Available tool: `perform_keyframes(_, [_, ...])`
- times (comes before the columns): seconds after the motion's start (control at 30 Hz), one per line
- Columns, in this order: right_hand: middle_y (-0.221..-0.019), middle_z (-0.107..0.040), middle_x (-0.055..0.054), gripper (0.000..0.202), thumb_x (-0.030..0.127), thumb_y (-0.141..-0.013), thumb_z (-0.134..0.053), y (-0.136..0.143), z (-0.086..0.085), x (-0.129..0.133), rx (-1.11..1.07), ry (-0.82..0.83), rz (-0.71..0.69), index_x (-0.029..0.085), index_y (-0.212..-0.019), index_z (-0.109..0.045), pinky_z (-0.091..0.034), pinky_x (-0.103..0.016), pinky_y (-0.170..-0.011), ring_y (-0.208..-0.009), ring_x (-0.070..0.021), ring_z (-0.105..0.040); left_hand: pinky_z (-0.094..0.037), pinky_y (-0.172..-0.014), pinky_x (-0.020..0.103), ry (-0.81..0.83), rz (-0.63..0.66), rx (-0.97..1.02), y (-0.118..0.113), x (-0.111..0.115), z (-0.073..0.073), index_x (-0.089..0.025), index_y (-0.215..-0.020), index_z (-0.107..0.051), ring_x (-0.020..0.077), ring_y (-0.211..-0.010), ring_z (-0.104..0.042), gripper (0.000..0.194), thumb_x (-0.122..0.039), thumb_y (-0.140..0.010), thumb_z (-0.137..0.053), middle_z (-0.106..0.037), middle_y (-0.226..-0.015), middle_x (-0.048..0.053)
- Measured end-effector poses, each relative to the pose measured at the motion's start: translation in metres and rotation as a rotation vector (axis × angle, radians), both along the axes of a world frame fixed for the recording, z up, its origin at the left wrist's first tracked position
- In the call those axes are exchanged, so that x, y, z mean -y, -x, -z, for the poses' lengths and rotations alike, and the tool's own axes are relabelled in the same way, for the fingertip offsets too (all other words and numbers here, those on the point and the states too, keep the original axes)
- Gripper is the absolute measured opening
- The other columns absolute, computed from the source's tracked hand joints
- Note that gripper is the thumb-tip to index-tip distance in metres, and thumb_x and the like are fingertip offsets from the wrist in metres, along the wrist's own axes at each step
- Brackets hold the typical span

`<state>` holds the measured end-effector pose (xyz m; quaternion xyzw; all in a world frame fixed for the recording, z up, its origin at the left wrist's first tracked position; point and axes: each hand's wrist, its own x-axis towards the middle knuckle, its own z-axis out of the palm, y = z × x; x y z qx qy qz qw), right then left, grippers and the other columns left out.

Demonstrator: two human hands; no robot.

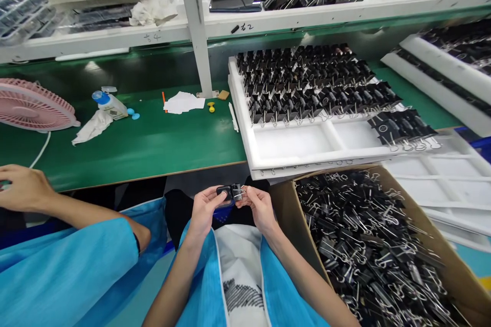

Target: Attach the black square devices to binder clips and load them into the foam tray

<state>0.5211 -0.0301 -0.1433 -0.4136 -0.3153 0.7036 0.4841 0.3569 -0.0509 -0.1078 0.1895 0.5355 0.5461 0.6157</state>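
Observation:
Above my lap, my left hand [203, 210] pinches a small black part [223, 193] with a round ring on its face. My right hand [261, 208] has its fingers closed on the wire handles of a black binder clip [238, 192]. The clip's jaw end meets the right side of the black part; whether it grips the part I cannot tell. Close by on the right, a cardboard box [307, 225] holds a heap of loose binder clips [368, 245]. Beyond it, a white tray [291, 143] carries rows of black parts with clips on them [307, 82].
A co-worker's hand and arm [34, 189] reach in from the left. On the green table [153, 148] are a pink fan [34, 104], a bottle [111, 104] and paper scraps [184, 102]. A white post [197, 30] supports the shelf. More white trays [441, 173] lie at right.

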Motion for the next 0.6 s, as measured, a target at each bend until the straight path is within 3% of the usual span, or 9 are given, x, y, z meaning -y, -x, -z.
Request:
perform_keyframes(0.43, [-0.064,-0.07,-0.006,0.052,0.067,-0.083,-0.075,0.005,0.001,0.003,0.101,-0.021,0.027,0.015,-0.078,-0.073,-0.056,-0.03,-0.056,-0.055,-0.0189,-0.066,-0.065,-0.075,0.035,0.015,0.039,-0.135,0.003,-0.002,0.006,-0.013,-0.094,-0.081,0.0251,-0.08,-0.077,0.047,-0.036,-0.058,-0.099,-0.08,-0.093,0.014])
perform_keyframes(0.5, [-0.064,-0.068,-0.005,0.055,0.07,-0.084,-0.073,0.0,-0.006,0.007,0.133,-0.011,-0.016,0.015,-0.077,-0.072,-0.054,-0.028,-0.055,-0.055,-0.0174,-0.065,-0.064,-0.074,0.033,0.026,0.052,-0.148,0.005,-0.002,0.007,-0.013,-0.094,-0.081,0.0241,-0.079,-0.076,0.047,-0.037,-0.057,-0.099,-0.08,-0.092,0.013])
perform_keyframes(0.6, [-0.074,-0.072,-0.004,0.048,0.063,-0.085,-0.074,-0.029,-0.025,0.011,0.294,-0.047,-0.212,0.015,-0.092,-0.076,-0.052,-0.025,-0.057,-0.061,-0.0161,-0.066,-0.062,-0.074,0.029,0.014,0.092,-0.154,0.015,-0.003,0.012,-0.014,-0.097,-0.082,0.0226,-0.082,-0.075,0.047,-0.036,-0.058,-0.098,-0.08,-0.095,0.012])
